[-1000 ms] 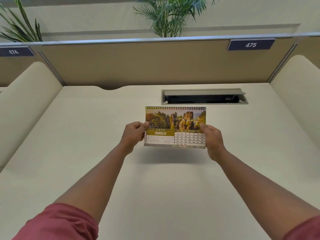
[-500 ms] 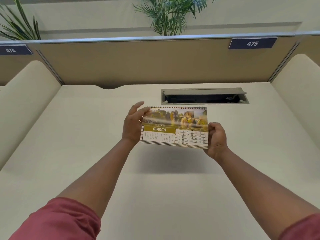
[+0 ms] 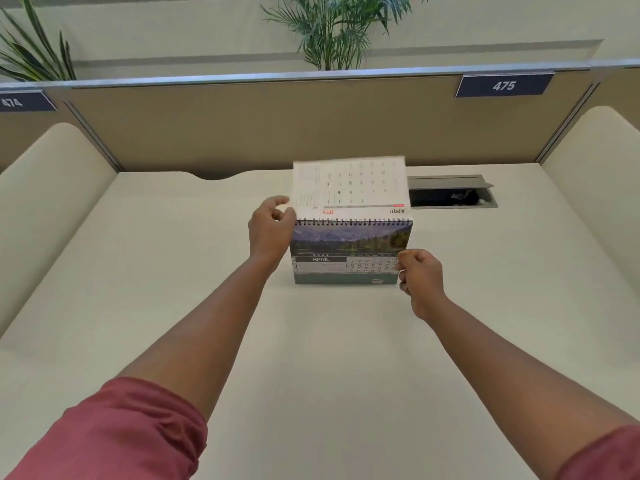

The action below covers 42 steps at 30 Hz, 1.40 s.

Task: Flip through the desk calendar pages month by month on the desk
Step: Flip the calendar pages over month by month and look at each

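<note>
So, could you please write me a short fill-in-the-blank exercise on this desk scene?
1. The month on the front of the spiral-bound desk calendar reads ____.
2. The white flipped page is lifted by the ____ hand.
3. The dark blue number plate above the right hand reads ____.

Missing words: April; left; 475.

The desk (image 3: 138, 306) is a plain pale cream. On the desk calendar (image 3: 351, 252), the facing page shows a blue-grey and dark green mountain-lake photo above a slate-teal band with white "APRIL" lettering and a pale date grid. The lifted page (image 3: 349, 185) is white with grey numerals, black "APRIL" and red "2026" printed upside down. The spiral binding (image 3: 351, 221) is black. Both sleeves (image 3: 114, 434) are dusty red. The far partition (image 3: 277, 126) is tan, with navy plates bearing white "474" (image 3: 24, 102) and "475" (image 3: 504, 85). The far plants (image 3: 332, 26) are green.
</note>
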{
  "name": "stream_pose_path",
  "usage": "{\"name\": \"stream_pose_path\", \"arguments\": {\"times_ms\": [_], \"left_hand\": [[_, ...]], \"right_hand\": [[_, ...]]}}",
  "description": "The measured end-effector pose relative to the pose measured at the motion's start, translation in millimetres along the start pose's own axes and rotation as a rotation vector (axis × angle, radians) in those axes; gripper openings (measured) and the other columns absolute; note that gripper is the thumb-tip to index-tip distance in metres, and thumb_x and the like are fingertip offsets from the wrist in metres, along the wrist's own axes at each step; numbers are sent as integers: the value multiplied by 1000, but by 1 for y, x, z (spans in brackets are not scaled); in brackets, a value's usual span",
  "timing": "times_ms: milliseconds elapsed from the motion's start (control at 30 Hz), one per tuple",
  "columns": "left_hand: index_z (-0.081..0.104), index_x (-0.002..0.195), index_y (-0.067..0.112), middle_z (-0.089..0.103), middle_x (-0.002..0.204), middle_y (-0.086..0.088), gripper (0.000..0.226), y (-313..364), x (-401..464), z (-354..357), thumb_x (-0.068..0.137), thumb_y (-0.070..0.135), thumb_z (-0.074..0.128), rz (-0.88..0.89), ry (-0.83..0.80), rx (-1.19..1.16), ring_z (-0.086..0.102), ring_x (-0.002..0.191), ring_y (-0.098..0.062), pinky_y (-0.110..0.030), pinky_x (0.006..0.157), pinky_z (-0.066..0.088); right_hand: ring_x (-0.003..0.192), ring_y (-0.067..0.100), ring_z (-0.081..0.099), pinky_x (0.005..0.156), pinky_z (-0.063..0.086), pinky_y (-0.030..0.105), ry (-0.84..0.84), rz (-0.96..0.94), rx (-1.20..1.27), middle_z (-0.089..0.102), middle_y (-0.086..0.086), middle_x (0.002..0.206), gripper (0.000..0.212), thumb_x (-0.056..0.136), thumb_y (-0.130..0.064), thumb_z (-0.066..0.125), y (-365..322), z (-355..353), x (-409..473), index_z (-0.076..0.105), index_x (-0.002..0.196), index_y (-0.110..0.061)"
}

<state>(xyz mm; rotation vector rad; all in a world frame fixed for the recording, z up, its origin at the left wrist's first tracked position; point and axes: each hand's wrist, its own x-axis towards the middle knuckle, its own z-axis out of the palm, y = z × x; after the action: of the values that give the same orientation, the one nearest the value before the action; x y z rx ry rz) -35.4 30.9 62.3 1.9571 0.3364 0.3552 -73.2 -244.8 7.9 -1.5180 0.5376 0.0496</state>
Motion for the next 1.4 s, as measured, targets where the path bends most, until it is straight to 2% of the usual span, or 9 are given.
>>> {"name": "stream_pose_path", "arguments": {"times_ms": [133,267,400,500,633,767,867,1067,1400], "left_hand": [[58,69,5,63,68,-15,46,-3,-5,3,96,42,55,-69,-20,13,49,60,-14,-32,56,40],[57,74,0,68,76,-20,67,-7,-14,1,101,59,40,-137,-46,2,54,63,-20,-38,60,46],[65,85,7,73,89,-12,38,-23,-35,0,101,33,41,-173,4,11,68,85,-34,-50,77,57],[74,96,15,76,97,-4,25,-40,-55,3,96,16,49,-147,-16,94,68,93,-27,-36,76,53],[78,103,19,75,93,4,26,-47,-71,5,96,15,53,-132,-19,88,69,89,-19,-23,69,52],[74,90,22,75,86,6,7,-47,-71,1,93,24,69,-160,-7,52,69,84,-16,-24,67,53],[69,79,22,71,76,7,17,-48,-70,-2,82,30,84,-164,14,27,64,70,-9,-19,63,47],[63,70,15,57,64,0,30,-48,-67,-4,78,30,88,-197,-27,-89,49,62,-16,-34,63,47],[66,71,3,62,60,-1,29,-50,-69,-15,90,22,78,-208,-154,-150,49,49,-7,-27,54,43]], "right_hand": [[65,19,50,51,42,30,31,-38,-36,67,11,88,9,95,-9,58,2,-1,-1,65,92,-12],[72,19,59,56,49,29,55,-89,-79,69,9,90,9,97,-10,59,4,0,-2,66,94,-14],[83,22,63,65,54,34,97,-115,-125,71,9,95,8,96,-12,60,8,1,-3,65,94,-18],[83,19,64,63,51,30,126,-143,-153,70,2,94,8,96,-15,61,13,2,-7,65,101,-20],[86,5,62,62,49,21,134,-192,-191,65,-17,93,15,98,-18,59,16,6,-15,65,106,-30],[86,6,62,68,53,25,139,-169,-192,67,-9,101,19,97,-17,61,19,5,-14,66,113,-25],[96,14,62,74,51,28,148,-153,-192,64,-5,111,22,96,-18,65,20,4,-13,65,118,-22],[108,19,59,85,49,33,168,-110,-101,63,-1,118,26,94,-19,71,20,1,-15,61,118,-21],[83,19,64,71,51,27,64,-81,40,72,9,93,25,85,-28,83,23,-11,-19,71,90,-7]]}}
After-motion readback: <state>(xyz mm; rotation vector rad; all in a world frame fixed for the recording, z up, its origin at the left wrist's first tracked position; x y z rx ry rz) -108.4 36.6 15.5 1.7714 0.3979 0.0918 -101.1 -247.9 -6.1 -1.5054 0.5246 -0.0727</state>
